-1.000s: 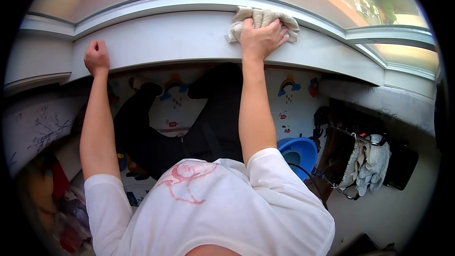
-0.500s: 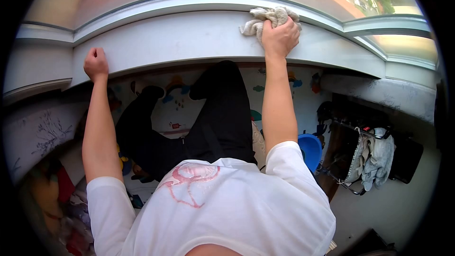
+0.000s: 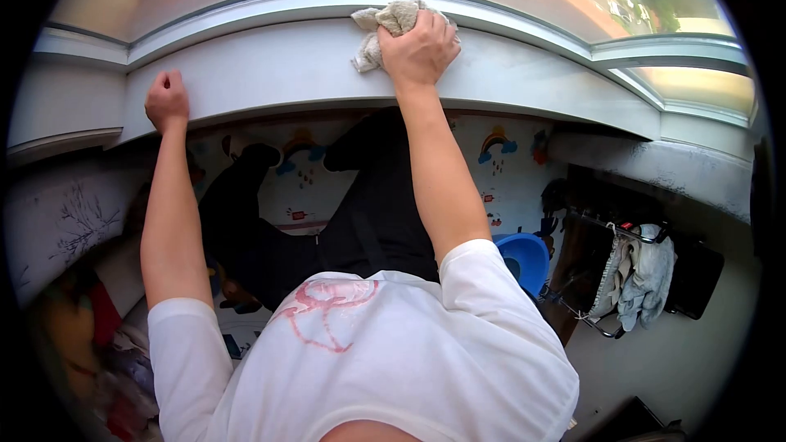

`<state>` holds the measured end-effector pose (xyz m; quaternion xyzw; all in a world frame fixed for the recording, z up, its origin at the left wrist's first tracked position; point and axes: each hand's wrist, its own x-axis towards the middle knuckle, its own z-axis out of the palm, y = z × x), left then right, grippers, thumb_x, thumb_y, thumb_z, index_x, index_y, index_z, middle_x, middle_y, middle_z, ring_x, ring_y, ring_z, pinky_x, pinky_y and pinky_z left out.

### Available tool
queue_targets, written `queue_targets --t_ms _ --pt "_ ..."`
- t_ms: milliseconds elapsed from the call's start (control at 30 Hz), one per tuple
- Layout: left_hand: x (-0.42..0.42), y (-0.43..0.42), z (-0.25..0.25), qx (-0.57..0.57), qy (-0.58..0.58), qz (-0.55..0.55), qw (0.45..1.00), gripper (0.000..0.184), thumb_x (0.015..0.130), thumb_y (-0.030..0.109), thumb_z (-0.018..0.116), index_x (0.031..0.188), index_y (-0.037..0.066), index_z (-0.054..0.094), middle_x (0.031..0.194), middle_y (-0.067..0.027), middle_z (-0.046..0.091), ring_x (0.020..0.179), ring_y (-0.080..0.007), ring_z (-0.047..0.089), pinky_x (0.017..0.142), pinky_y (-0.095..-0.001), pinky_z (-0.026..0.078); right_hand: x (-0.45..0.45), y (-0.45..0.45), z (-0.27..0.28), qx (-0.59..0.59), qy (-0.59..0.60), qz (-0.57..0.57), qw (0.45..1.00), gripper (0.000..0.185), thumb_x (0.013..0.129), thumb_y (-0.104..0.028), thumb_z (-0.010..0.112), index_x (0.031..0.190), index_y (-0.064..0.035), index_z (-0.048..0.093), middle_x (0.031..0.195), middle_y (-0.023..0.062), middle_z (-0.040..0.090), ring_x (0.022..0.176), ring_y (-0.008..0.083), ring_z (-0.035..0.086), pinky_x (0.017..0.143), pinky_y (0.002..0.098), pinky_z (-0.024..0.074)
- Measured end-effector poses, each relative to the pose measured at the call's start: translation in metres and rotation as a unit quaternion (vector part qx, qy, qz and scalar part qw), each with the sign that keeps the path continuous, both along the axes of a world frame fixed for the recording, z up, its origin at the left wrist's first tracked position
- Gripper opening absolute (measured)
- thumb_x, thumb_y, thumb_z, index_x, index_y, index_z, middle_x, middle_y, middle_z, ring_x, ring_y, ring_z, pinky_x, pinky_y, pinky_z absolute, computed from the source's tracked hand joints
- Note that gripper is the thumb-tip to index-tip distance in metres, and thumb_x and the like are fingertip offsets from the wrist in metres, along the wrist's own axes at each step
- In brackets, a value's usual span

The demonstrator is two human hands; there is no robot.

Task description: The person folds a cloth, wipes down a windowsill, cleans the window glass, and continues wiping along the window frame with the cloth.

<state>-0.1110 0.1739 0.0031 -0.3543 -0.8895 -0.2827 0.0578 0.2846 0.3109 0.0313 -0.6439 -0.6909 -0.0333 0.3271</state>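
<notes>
A crumpled, off-white cloth is bunched under my right hand, whose fingers are wrapped over it. The cloth lies on the white windowsill, up against the lower edge of the window frame. At the sill's left end rests my left hand, curled into a fist. Nothing shows in that fist.
Below the sill is a wall or mat with rainbow pictures, behind my black-trousered legs. A blue basin stands right of my body. Farther right, pale cloths hang on a metal rack. Clothes or toys pile up at lower left.
My right hand has slid the cloth leftward along the sill, beside the window frame. My left fist has stayed nearly in place.
</notes>
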Motion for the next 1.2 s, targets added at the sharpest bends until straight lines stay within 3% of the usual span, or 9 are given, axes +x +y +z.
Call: queue_targets --t_ms 133,367,467,667,833,1067,1200 --pt "-0.006 -0.002 -0.003 0.004 0.006 -0.031 0.999 0.037 0.089 0.042 0.054 0.082 0.007 0.066 0.084 -0.017 0.067 0.081 -0.0394 0.063 0.072 -0.0464 0.049 0.027 0.014 0.002 -0.042 0.02 0.046 0.998 0.055 0.066 -0.042 0.081 0.105 -0.0053 0.068 0.111 0.0107 0.066 0.109 0.0309 0.058 0.091 0.0478 0.0444" --pt "-0.006 -0.004 -0.005 0.002 0.009 -0.021 1.0 0.039 0.089 0.043 0.053 0.083 0.008 0.067 0.085 -0.0174 0.068 0.084 -0.0403 0.063 0.074 -0.0472 0.049 0.136 0.049 0.009 -0.077 0.024 -0.183 0.98 0.054 0.069 -0.042 0.079 0.108 -0.0061 0.068 0.113 0.0112 0.067 0.112 0.0355 0.058 0.095 0.0519 0.0454" --pt "0.005 0.003 0.004 -0.005 0.009 -0.005 1.0 0.04 0.089 0.045 0.052 0.083 0.008 0.067 0.086 -0.0173 0.068 0.085 -0.0408 0.063 0.075 -0.0478 0.05 0.131 0.054 0.006 -0.072 0.019 -0.257 0.963 0.058 0.068 -0.042 0.081 0.109 -0.0042 0.067 0.115 0.0107 0.067 0.116 0.0348 0.056 0.096 0.0524 0.0447" --pt "0.006 0.003 0.005 -0.033 0.013 0.01 0.999 0.04 0.088 0.046 0.052 0.082 0.009 0.067 0.087 -0.0169 0.069 0.086 -0.041 0.063 0.074 -0.048 0.049 0.035 0.018 0.002 -0.034 0.026 -0.115 0.992 0.058 0.066 -0.037 0.083 0.108 -0.0007 0.064 0.115 0.0145 0.065 0.115 0.0351 0.056 0.097 0.0517 0.0433" --pt "-0.002 -0.001 0.0 -0.04 0.008 0.001 0.999 0.04 0.089 0.046 0.052 0.081 0.009 0.066 0.086 -0.0165 0.068 0.085 -0.04 0.063 0.074 -0.0477 0.049 0.056 0.024 0.005 -0.078 0.052 -0.069 0.993 0.056 0.068 -0.037 0.08 0.11 -0.0022 0.064 0.116 0.0147 0.064 0.116 0.0353 0.055 0.097 0.0524 0.0427" --pt "0.001 0.006 0.003 -0.018 0.011 0.001 1.0 0.041 0.088 0.046 0.053 0.08 0.009 0.066 0.085 -0.0159 0.068 0.084 -0.0396 0.063 0.073 -0.0477 0.049 0.129 0.049 0.018 -0.104 0.083 -0.262 0.956 0.061 0.071 -0.04 0.077 0.116 -0.0025 0.063 0.119 0.0123 0.064 0.121 0.036 0.051 0.099 0.0563 0.0418" --pt "0.009 0.005 0.01 -0.05 -0.001 0.006 0.999 0.044 0.09 0.05 0.051 0.087 0.009 0.069 0.089 -0.0167 0.069 0.087 -0.0417 0.063 0.076 -0.0475 0.049 0.097 0.045 0.013 -0.093 0.082 -0.307 0.944 0.061 0.07 -0.041 0.08 0.114 -0.0018 0.062 0.12 0.0129 0.064 0.121 0.0354 0.051 0.097 0.0575 0.0415"
